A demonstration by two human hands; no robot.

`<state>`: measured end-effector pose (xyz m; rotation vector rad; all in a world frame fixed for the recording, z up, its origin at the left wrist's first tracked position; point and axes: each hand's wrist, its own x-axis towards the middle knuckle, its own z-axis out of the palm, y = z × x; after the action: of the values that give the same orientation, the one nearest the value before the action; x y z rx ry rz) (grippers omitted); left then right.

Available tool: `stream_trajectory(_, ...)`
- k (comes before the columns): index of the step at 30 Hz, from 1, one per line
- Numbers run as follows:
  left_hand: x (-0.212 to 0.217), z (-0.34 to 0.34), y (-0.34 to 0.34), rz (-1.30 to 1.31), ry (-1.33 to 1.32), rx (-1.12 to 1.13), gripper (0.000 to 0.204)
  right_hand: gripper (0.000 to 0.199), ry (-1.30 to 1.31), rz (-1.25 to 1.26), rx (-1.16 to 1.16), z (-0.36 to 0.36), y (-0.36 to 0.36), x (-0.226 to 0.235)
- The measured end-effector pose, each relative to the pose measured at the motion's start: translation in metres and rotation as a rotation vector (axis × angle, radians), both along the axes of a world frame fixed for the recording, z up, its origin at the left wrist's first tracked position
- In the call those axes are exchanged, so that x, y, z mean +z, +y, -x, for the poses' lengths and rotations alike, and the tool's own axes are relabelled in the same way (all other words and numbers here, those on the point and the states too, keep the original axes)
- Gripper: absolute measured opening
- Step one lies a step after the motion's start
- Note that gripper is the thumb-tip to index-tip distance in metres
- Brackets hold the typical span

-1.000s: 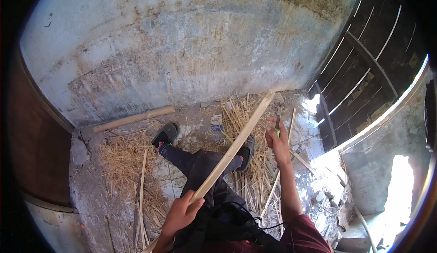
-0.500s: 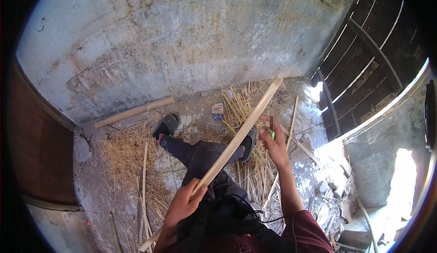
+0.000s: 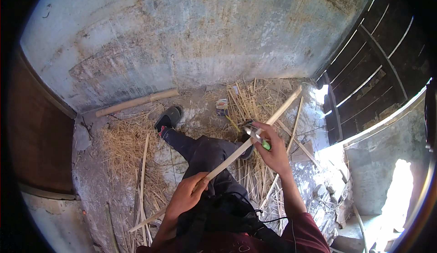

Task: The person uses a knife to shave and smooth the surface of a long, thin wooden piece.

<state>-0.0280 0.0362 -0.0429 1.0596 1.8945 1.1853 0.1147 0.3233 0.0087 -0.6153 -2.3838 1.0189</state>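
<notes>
A long pale bamboo strip (image 3: 227, 161) slants across my lap, from beside my left forearm up to the far right. My left hand (image 3: 186, 194) is closed around its lower part. In my right hand (image 3: 275, 153) is a knife (image 3: 266, 145) with a green handle, its shiny blade lying across the strip's upper half. The right fingers reach over the strip near the blade, and exactly where the edge meets it is hard to make out. Beneath the strip are my dark trouser legs (image 3: 205, 155).
Shavings (image 3: 123, 146) heap up at the left, and split strips (image 3: 246, 105) are piled beyond my right hand. A bamboo pole (image 3: 136, 103) lies along the stained wall (image 3: 191, 34). Rubble (image 3: 334, 187) is scattered at the right, below a dark slatted panel (image 3: 373, 71).
My right hand has turned and come in to the strip, bringing the knife blade across it. The strip's far end has swung a little to the right and lower.
</notes>
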Motion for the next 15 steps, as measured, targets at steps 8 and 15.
stream_trajectory(8,0.005,-0.002,-0.006,-0.091,0.037,0.113,0.027,0.032,0.002,-0.093,0.154,0.009,0.003,0.002)
stream_trajectory(15,0.023,0.002,-0.009,-0.01,0.244,0.135,0.036,0.026,-0.041,0.033,0.152,0.01,0.004,0.003)
